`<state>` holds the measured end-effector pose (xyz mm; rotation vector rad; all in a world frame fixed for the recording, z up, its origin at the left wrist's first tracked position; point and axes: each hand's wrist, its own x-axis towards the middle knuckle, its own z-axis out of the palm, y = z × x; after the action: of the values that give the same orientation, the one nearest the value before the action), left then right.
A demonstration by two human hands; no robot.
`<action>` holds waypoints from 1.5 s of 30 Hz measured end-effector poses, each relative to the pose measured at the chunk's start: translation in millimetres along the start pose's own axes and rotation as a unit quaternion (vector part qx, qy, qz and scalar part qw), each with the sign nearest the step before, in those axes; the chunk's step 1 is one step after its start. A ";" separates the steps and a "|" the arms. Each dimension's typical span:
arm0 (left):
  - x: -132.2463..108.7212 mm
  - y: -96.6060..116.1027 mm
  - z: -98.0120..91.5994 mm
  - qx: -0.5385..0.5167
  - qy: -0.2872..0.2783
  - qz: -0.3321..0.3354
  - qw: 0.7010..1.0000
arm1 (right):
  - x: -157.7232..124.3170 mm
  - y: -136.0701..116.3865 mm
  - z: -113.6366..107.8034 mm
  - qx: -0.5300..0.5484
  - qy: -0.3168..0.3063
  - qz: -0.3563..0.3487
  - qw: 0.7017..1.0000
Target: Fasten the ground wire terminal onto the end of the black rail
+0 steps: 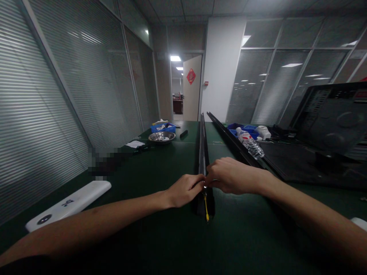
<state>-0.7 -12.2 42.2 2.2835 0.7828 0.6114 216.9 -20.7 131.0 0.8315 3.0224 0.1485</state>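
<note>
A long black rail (203,152) lies lengthwise on the green table (166,168), pointing away from me. My left hand (183,190) comes to it from the left, thumb and fingertips pinched together at its near part. From the right, my right hand (225,175) meets it at the same spot with fingers curled down. Something small and shiny shows between the fingertips, too small to name. Just below the hands, a yellow cable (207,208) with a small end piece runs out along the rail's near end.
A second black rail (229,137) lies to the right, with a plastic bottle (250,145) beside it. Farther back are a metal bowl (161,138) and a blue tray (172,129). A white device (69,204) rests at left; a large black panel (329,118) stands at right.
</note>
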 end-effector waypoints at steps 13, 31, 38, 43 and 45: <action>0.2 1.7 -2.0 -0.019 -0.015 0.008 1.000 | -1.6 -4.7 -6.4 -0.025 -0.013 0.024 0.999; 0.6 0.0 -0.4 0.001 -0.005 0.007 1.000 | 0.7 -5.5 -4.4 -0.023 -0.025 0.024 0.999; 0.2 2.9 -1.6 -0.010 -0.015 0.001 1.000 | 1.9 -7.1 -5.4 -0.012 -0.035 0.024 0.999; 0.1 3.4 -1.6 -0.011 -0.014 0.000 1.000 | 2.1 -7.7 -6.5 -0.006 -0.039 0.024 0.999; -0.2 3.0 -1.4 -0.022 -0.016 0.002 1.000 | 2.2 -7.2 -6.6 0.000 -0.043 0.025 0.999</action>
<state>-0.6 -13.7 45.2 2.2499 0.7438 0.5874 211.2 -26.3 137.0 0.8902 2.9227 0.1087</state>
